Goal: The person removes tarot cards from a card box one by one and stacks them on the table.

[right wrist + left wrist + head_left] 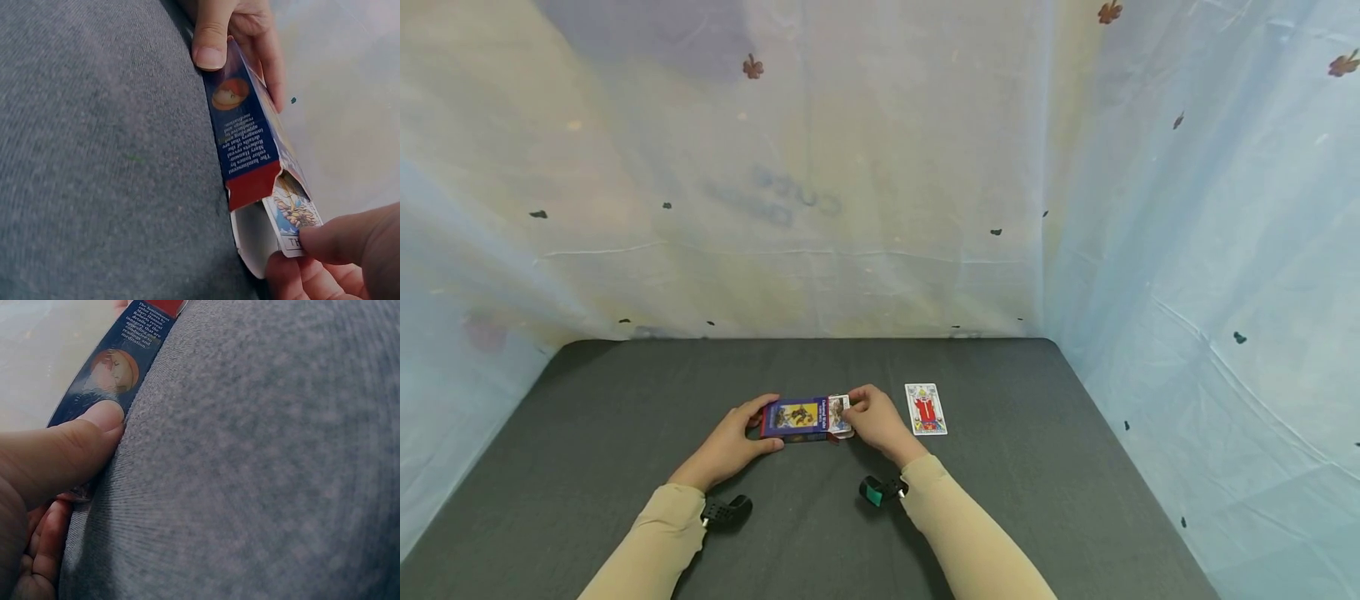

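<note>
A blue and red card box lies on the dark grey cloth, its right end open with a flap folded out. My left hand grips the box's left end, thumb on the near side and fingers on the far side. At the open end my right hand pinches a picture card between thumb and fingers. That card sticks partly out of the box; whether more cards lie under it is hidden. Right of my right hand a single card with a red figure lies on the cloth.
The table is covered in dark grey cloth, with rounded far corners. Pale patterned curtains hang behind it and along both sides. Black straps sit at both wrists.
</note>
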Demonstrator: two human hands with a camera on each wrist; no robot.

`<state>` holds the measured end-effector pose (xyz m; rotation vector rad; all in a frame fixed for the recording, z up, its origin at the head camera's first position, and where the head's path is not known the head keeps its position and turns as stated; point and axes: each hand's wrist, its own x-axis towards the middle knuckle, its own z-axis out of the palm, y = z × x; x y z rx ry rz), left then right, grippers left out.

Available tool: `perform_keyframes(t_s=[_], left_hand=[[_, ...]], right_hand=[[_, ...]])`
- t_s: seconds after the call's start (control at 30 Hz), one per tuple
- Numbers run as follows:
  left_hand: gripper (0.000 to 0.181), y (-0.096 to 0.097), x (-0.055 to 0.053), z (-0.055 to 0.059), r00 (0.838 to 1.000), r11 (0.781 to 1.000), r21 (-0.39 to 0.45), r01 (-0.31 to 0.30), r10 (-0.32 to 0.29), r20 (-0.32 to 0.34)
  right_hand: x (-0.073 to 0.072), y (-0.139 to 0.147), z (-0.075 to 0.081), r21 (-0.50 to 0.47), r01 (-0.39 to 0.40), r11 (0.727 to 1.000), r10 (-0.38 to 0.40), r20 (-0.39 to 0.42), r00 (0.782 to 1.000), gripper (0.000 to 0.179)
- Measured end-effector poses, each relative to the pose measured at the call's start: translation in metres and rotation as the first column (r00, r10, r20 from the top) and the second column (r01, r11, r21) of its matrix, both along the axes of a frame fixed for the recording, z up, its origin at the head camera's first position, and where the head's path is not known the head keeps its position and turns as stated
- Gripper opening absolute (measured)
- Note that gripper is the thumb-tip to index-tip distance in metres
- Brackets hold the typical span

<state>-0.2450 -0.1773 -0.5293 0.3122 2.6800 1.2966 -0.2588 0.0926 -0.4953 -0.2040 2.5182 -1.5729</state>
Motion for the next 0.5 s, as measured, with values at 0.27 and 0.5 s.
perform_keyframes(t_s=[0.27,0.5], left_hand=[[0.084,0.0013,0.0016,0.0034,1.000,1.000,-0.006,-0.007,0.007,0.008],[0.083,0.0017,0.0032,0.0046,1.000,1.000,-0.009,-0.011,0.011,0.000]], right_hand=[[-0.0004,0.0030,-0.0012,0.047,-0.054,0.997,0.057,-0.064,0.996,0.040],[-0.0010,0.0032,0.0017,0.122,-0.116,0.986,0.128,-0.097,0.987,0.042]])
